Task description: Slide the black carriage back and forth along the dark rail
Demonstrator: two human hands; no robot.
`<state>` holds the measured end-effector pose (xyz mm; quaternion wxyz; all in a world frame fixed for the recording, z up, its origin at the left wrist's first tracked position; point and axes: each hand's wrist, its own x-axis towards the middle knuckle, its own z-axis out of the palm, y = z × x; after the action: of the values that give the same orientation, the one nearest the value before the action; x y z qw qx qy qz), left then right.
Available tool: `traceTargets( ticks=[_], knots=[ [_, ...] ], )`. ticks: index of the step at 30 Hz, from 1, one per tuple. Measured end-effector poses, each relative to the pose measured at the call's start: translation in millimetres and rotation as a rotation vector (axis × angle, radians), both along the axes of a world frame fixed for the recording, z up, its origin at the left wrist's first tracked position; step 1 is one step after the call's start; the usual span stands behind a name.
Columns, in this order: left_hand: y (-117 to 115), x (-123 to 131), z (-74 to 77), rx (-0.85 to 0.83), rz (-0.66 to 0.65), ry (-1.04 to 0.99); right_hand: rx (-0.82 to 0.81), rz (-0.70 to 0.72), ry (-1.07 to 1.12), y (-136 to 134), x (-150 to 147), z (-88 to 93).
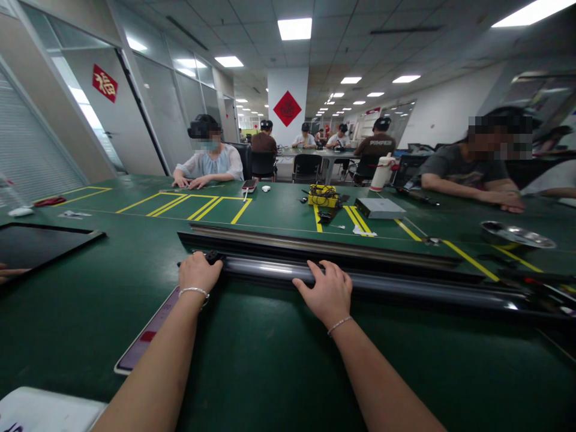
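A long dark metal bar (405, 285) with a rounded shiny front lies across the green table (270, 354) in front of me. My left hand (198, 273) is closed around the bar's left end, next to a small black knob (213, 257). My right hand (327, 293) rests on top of the bar near its middle, fingers curled over it. Both wrists wear thin bracelets.
A phone (148, 333) lies under my left forearm. A black tablet (36, 245) sits at the left, a white object (45, 411) at the bottom left. Farther back are a yellow tool (323, 195), a grey box (380, 208) and a metal bowl (517, 234). Other people sit around the table.
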<state>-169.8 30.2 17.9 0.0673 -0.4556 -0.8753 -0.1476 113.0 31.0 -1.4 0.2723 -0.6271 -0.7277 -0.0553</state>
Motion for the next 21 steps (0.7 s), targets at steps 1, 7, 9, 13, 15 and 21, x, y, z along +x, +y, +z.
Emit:
traceTargets(
  ticks=[1, 7, 9, 13, 15, 21],
  knots=[
    [0.0, 0.2, 0.1, -0.001, -0.004, 0.003, 0.001, 0.0, 0.002, -0.2, -0.2, 0.3],
    [0.1, 2.3, 2.1, -0.008, -0.017, 0.003, 0.008, 0.002, 0.002, -1.0, -0.2, 0.3],
    [-0.2, 2.9, 3.0, -0.011, -0.015, 0.001, 0.008, 0.0, 0.002, -0.6, -0.1, -0.5],
    [-0.8, 4.5, 4.6, -0.013, -0.016, -0.002, 0.003, 0.0, 0.002, 0.4, 0.0, -1.3],
    [-0.8, 4.9, 4.9, -0.018, -0.021, -0.002, -0.002, 0.003, 0.001, 0.4, 0.0, -1.0],
    [-0.5, 4.8, 6.2, -0.045, -0.034, -0.011, -0.014, -0.001, 0.0, -1.7, -0.3, 1.6]
  ],
)
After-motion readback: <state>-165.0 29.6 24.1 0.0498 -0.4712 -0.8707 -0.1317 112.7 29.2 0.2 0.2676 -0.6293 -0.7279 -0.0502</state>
